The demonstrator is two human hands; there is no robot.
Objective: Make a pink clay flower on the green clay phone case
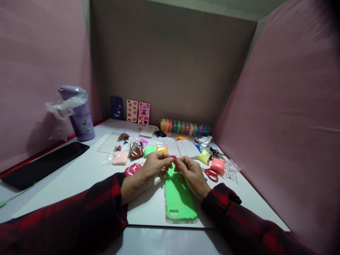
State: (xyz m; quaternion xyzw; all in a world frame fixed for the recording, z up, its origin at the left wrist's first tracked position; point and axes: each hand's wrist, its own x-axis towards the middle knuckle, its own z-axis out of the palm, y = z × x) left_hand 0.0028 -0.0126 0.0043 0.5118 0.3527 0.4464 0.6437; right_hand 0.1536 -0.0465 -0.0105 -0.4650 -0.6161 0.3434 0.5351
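My left hand (154,166) and my right hand (190,171) meet above the white table, fingertips pinched together on a small pink piece of clay (173,158). Right below them lies a clear phone case covered in green clay (178,196), its long side pointing away from me. A pink clay lump in a bag (132,169) rests beside my left wrist. Both arms wear red and black plaid sleeves.
Small bags of clay in pink (120,158), brown (136,153), green (149,150) and yellow (204,156) lie beyond the hands. Red scissors (211,174) sit at the right. A row of coloured clay packs (183,126), decorated phone cases (132,110), a purple cup (79,115) and a black phone (44,163) stand around.
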